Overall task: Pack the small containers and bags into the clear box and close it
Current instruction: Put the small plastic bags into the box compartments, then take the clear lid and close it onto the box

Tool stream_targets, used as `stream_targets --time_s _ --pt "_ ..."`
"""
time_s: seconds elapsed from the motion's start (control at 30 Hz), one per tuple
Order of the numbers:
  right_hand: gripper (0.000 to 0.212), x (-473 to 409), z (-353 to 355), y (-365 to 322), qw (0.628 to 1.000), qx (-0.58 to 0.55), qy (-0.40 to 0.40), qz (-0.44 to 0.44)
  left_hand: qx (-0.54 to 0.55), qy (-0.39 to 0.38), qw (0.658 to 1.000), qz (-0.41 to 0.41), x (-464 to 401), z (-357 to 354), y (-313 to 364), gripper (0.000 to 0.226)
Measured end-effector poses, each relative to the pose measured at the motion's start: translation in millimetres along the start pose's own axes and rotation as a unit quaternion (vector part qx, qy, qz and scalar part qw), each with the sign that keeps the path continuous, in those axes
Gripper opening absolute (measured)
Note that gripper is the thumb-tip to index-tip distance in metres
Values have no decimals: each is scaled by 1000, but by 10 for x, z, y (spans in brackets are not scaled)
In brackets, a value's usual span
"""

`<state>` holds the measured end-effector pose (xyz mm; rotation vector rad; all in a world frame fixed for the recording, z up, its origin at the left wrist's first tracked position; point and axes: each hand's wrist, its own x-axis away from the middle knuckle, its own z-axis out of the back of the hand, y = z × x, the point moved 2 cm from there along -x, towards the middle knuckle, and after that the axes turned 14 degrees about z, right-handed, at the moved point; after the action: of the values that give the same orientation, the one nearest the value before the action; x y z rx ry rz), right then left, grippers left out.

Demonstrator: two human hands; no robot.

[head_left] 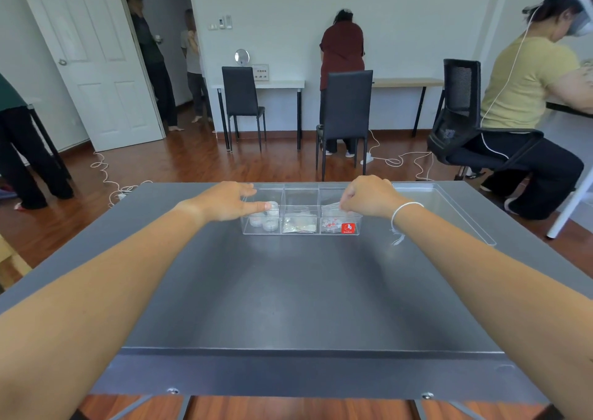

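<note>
A clear box [301, 195] with three compartments stands at the far middle of the dark table. Small round containers [268, 220] lie in its left compartment. Clear bags [300, 222] fill the middle one, and a bag with red bits [332, 224] is in the right one, behind a red sticker [348, 228]. My left hand [229, 200] rests on the box's left end, thumb over the containers. My right hand [369, 196] is over the right compartment, its fingers pinched on a clear bag [330, 207]. The clear lid [439, 206] lies flat to the right of the box.
The dark table [288, 291] stretches toward me from the box. Behind it stand black chairs [345, 115] and desks, with white cables on the wood floor. A seated person [526, 99] is at the right, and others stand further back and at the left.
</note>
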<state>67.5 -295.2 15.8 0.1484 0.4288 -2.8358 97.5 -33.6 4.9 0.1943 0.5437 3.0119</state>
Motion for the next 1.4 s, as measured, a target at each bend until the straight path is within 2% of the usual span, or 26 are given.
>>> stream_targets --time_s 0.13,0.2,0.33,0.5,0.67,0.83,1.03,1.2,1.33,1.4 --pt "20 114 93 119 983 -147 102 32 31 24 999 -25 45 22 54 69" --pt "17 203 187 227 973 -174 149 29 47 56 996 -47 81 57 171 62" --pt "15 426 329 543 971 -157 180 10 51 118 984 -120 224 69 603 48" --pt "15 773 451 1006 965 -126 222 -52 51 119 970 -204 474 -126 1238 38" --pt "18 1115 460 1367 960 -116 217 -133 45 103 958 -264 681 -481 1753 33" --pt "18 1258 363 1562 955 -135 187 -187 -1 52 958 -281 788 -900 2114 34" --pt "16 1270 272 1630 951 -159 194 -183 -68 34 960 -271 774 -1178 2302 33" --pt "17 1286 263 1665 948 -169 201 -180 -26 49 964 -261 748 -1248 2341 19" --pt "17 1315 229 1687 950 -165 185 -191 -31 33 963 -267 736 -1267 2448 34" --pt "16 1331 229 1689 951 -165 178 -193 -43 31 964 -262 728 -1306 2501 33"
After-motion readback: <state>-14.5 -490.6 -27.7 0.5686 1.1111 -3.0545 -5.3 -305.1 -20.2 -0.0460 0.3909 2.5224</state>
